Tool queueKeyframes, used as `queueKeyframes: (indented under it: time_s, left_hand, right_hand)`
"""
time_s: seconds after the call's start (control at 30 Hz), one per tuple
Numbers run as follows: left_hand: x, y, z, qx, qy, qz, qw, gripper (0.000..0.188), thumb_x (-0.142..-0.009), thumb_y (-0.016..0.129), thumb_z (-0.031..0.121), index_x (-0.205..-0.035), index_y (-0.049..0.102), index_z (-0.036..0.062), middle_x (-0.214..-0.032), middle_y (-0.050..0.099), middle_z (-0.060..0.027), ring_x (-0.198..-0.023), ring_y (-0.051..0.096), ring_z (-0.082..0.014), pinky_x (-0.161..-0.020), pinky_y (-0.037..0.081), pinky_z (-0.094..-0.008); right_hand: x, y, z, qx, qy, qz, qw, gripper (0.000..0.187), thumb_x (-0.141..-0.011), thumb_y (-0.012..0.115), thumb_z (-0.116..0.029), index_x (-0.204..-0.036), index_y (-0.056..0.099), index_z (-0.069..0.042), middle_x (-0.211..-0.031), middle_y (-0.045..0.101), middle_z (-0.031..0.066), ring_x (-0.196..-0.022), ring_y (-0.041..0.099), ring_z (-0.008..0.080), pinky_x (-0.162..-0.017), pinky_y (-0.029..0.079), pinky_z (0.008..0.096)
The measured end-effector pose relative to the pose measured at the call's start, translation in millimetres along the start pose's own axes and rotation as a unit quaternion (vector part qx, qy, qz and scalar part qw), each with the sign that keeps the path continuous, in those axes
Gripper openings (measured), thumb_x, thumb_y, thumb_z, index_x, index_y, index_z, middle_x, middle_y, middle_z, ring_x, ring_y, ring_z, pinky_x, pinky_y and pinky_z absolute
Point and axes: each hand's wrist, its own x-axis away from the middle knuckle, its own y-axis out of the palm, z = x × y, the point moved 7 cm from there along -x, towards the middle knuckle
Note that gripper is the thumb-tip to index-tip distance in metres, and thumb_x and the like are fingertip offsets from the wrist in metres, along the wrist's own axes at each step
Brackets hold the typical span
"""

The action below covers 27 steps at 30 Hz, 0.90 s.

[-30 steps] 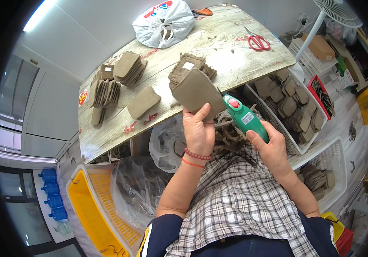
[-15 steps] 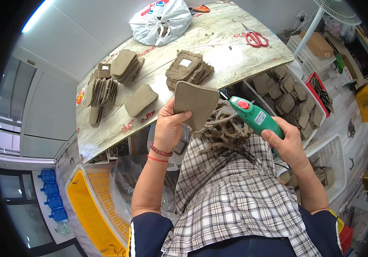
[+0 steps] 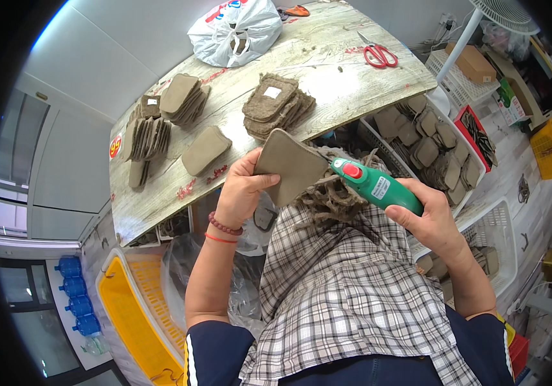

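Observation:
My left hand pinches a brown-grey fabric pad with rounded corners, held up off the table's front edge. My right hand is wrapped round a green handheld electric cutter with a red button. Its narrow tip meets the pad's right edge, though whether it cuts in cannot be made out. Below, a heap of shaggy brown strips lies on my checked apron. A single similar pad rests flat on the table, left of my left hand.
Stacks of pads and a rougher stack stand on the wooden table. Red-handled scissors and a white plastic bag lie farther back. Pad-filled crates stand right; a yellow basket stands lower left.
The cutter has moved left and slightly down, so its tip now reaches the pad's edge. My left hand has turned the pad a little and shifted left. Both hands keep their grips.

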Motion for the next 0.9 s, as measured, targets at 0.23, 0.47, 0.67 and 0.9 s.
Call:
queueKeyframes:
  time_s: [0.23,0.47,0.67,0.9]
  left_hand:
    - [7,3,-3,-0.039,-0.021,0.006,0.999,0.043,-0.078,0.058,-0.014,-0.119,0.058,-0.0034,-0.111,0.066,-0.0071,-0.100,0.061,-0.0132,-0.091,0.047,-0.0277]
    - [13,4,-18,-0.067,-0.071,-0.010,0.995,0.046,-0.078,0.059,-0.013,-0.122,0.057,-0.0029,-0.115,0.064,-0.0088,-0.104,0.060,-0.0153,-0.094,0.046,-0.0299]
    - [9,-76,60,-0.211,0.003,0.138,0.968,0.034,-0.078,0.053,-0.008,-0.111,0.058,0.0004,-0.101,0.064,-0.0040,-0.100,0.060,-0.0140,-0.090,0.047,-0.0287]
    - [-28,-187,102,-0.809,0.018,0.283,0.515,0.033,-0.077,0.065,0.004,-0.109,0.062,0.0093,-0.107,0.063,-0.0080,-0.103,0.058,-0.0255,-0.091,0.043,-0.0371]
  right_hand:
    - [-1,7,-2,-0.004,0.017,-0.012,1.000,0.041,-0.083,0.074,-0.028,-0.111,0.062,0.000,-0.081,0.064,0.0064,-0.068,0.058,0.0107,-0.064,0.048,0.0265]
    - [-9,20,-1,-0.023,0.016,0.000,1.000,0.041,-0.084,0.073,-0.030,-0.111,0.062,-0.001,-0.082,0.065,0.0074,-0.072,0.060,0.0114,-0.066,0.049,0.0266]
    - [-12,11,24,-0.052,0.060,0.043,0.996,0.042,-0.086,0.071,-0.033,-0.111,0.062,0.000,-0.079,0.062,0.0033,-0.070,0.055,0.0091,-0.063,0.046,0.0255]
    - [-5,0,45,-0.057,0.086,0.084,0.991,0.039,-0.087,0.069,-0.034,-0.106,0.063,0.000,-0.071,0.056,-0.0013,-0.061,0.048,0.0051,-0.056,0.040,0.0225]
